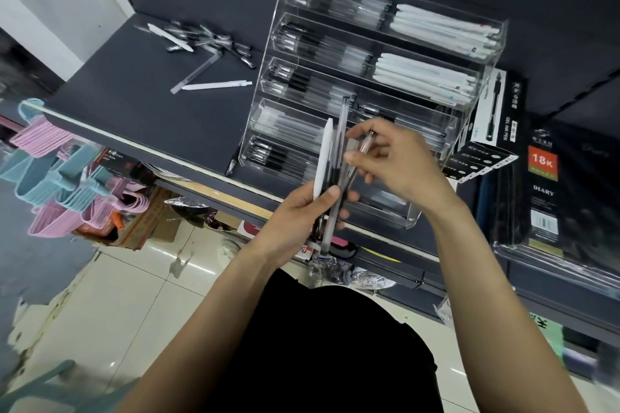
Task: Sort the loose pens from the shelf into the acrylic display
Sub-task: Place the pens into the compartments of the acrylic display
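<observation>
Left hand (303, 208): I grip the pen bundle (330, 164), long axis upright.
Right hand (399, 161): pinches one clear pen (360, 152); acrylic display (496, 40) directly behind, nearer it.

Clear acrylic tiered display (411, 221): 1 unit, 6 tiers visible. Black 18K diary, shrink-wrapped (544, 191): 1. Gel-pen carton, black/white (492, 111): 1. Loose white pens on dark shelf (216, 85): 2 clear; rest of pile too blurred to count.

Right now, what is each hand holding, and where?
Left hand grips a bundle of pens near their lower ends; right hand pinches one clear pen mid-barrel.
</observation>
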`<state>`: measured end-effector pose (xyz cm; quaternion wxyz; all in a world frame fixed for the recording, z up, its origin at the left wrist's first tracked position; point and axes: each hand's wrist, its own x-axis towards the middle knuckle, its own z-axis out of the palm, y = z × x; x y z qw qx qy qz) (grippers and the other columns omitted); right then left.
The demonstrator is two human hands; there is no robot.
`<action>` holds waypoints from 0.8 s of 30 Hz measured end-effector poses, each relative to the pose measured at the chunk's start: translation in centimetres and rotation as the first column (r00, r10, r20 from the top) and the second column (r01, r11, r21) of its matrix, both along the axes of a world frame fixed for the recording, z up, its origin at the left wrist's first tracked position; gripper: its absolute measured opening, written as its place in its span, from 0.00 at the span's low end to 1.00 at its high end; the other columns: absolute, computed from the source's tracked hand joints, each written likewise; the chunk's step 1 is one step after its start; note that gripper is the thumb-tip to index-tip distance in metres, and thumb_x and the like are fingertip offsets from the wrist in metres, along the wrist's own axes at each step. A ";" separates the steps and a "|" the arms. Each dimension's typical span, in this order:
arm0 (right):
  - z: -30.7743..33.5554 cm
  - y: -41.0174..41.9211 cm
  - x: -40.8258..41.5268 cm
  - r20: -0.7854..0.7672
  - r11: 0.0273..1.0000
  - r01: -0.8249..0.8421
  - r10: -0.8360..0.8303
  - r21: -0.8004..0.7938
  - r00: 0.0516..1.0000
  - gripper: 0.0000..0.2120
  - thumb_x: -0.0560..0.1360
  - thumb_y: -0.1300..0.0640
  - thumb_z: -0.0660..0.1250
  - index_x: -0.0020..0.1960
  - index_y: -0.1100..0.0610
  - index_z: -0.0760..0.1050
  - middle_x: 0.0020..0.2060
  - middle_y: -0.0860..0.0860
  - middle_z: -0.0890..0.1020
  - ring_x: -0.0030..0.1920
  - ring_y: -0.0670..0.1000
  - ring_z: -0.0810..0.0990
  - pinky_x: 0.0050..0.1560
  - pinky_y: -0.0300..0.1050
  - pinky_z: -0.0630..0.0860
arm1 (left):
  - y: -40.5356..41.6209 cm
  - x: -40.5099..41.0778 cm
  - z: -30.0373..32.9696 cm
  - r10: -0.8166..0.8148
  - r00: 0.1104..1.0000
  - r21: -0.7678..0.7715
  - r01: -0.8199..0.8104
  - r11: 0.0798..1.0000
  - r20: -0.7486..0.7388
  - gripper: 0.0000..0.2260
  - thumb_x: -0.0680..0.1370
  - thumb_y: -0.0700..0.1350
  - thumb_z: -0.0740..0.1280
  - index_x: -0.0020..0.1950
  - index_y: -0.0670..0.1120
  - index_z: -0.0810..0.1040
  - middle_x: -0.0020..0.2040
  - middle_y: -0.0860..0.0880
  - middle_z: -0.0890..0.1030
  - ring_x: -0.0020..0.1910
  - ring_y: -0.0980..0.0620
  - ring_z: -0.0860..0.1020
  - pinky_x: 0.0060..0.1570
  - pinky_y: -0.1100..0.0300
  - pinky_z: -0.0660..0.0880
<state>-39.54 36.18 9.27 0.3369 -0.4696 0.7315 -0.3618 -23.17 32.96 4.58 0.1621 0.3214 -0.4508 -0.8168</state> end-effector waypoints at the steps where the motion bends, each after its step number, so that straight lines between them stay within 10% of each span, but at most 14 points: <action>1: 0.0 -0.3 -0.1 0.041 1.000 -0.015 0.014 0.021 0.999 0.13 0.72 0.57 0.72 0.56 0.54 0.76 0.39 0.49 0.82 0.30 0.46 0.78 0.36 0.39 0.77 | -0.1 0.1 -0.1 0.005 1.000 0.020 -0.005 1.000 -0.004 0.11 0.81 0.43 0.58 0.60 0.42 0.75 0.44 0.52 0.82 0.38 0.56 0.77 0.42 0.59 0.75; 12: 0.9 -2.1 -0.7 0.287 0.983 -0.153 0.118 0.104 0.951 0.05 0.71 0.55 0.71 0.46 0.51 0.78 0.39 0.46 0.78 0.39 0.43 0.75 0.42 0.35 0.70 | 0.1 1.3 -0.2 -0.028 0.969 0.238 0.088 0.967 -0.244 0.15 0.80 0.44 0.59 0.64 0.42 0.74 0.40 0.51 0.75 0.37 0.56 0.74 0.35 0.63 0.75; 19: 2.5 -1.3 -2.1 0.456 0.886 0.361 -0.204 -0.290 0.867 0.04 0.76 0.63 0.65 0.46 0.55 0.76 0.38 0.46 0.79 0.36 0.42 0.75 0.36 0.34 0.72 | -0.4 1.8 -0.7 0.266 0.948 0.260 -0.217 0.941 -0.172 0.11 0.79 0.43 0.59 0.57 0.42 0.76 0.39 0.52 0.77 0.36 0.56 0.72 0.32 0.66 0.73; 24: 1.6 1.6 0.7 0.672 0.783 0.550 -0.242 -0.291 0.700 0.06 0.75 0.69 0.64 0.46 0.59 0.72 0.42 0.55 0.80 0.44 0.50 0.83 0.51 0.40 0.77 | -1.4 1.9 -0.2 0.474 0.855 0.369 -0.380 0.848 -0.209 0.10 0.82 0.39 0.55 0.58 0.43 0.75 0.46 0.49 0.81 0.43 0.53 0.80 0.47 0.57 0.80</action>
